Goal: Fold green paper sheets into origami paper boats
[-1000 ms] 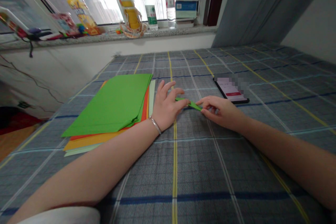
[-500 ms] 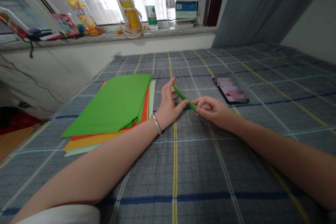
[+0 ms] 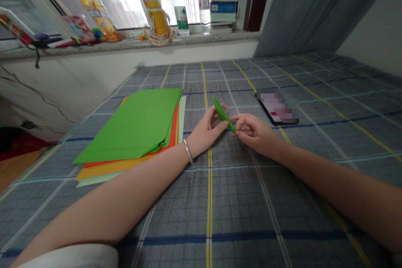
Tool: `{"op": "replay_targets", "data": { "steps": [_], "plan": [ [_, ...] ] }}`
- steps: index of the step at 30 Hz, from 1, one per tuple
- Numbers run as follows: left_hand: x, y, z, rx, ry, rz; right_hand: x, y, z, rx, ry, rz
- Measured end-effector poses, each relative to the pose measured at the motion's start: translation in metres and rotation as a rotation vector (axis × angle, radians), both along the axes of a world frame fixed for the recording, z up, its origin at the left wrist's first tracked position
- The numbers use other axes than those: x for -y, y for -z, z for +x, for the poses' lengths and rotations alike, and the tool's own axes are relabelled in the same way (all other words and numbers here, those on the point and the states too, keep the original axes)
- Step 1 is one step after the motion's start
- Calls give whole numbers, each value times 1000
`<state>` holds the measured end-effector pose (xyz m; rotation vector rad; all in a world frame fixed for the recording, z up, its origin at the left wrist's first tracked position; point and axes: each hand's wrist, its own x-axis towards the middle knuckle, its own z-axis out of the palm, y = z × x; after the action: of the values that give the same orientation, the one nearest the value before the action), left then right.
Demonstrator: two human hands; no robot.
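A small folded piece of green paper (image 3: 221,112) is held up between both hands, tilted, its upper edge leaning left. My left hand (image 3: 210,129), with a silver bangle at the wrist, pinches it from the left, thumb on the near face and fingers behind. At its lower right end, my right hand (image 3: 251,129) grips the paper between thumb and curled fingers. Left of my hands lies a stack of coloured sheets, a green sheet (image 3: 135,123) on top and orange (image 3: 109,169), red and pale ones showing beneath it.
A phone (image 3: 278,108) with a lit, blurred screen lies right of my hands on the grey checked cloth (image 3: 238,209). Along the windowsill (image 3: 194,39) stand several bottles, a yellow flask (image 3: 158,19) and stacked boxes (image 3: 223,6). A grey curtain (image 3: 298,12) hangs at the right.
The green paper has turned more upright and shows more of its face. My left fingers have moved right and curled in behind it. My right hand has barely moved.
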<state>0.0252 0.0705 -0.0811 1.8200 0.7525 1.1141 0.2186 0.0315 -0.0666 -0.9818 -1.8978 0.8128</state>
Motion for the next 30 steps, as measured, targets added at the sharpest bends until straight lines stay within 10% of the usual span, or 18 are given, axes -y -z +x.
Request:
{"op": "replay_targets", "data": {
  "steps": [11,23,30],
  "plan": [
    [5,-1,4,13,-27,-59,0,3,-3,-200,-140,-271],
    [9,1,7,-139,-196,123,5,3,-7,72,157,-31],
    [14,-2,9,-121,-155,143,5,2,-7,-10,97,-104]
  ]
}}
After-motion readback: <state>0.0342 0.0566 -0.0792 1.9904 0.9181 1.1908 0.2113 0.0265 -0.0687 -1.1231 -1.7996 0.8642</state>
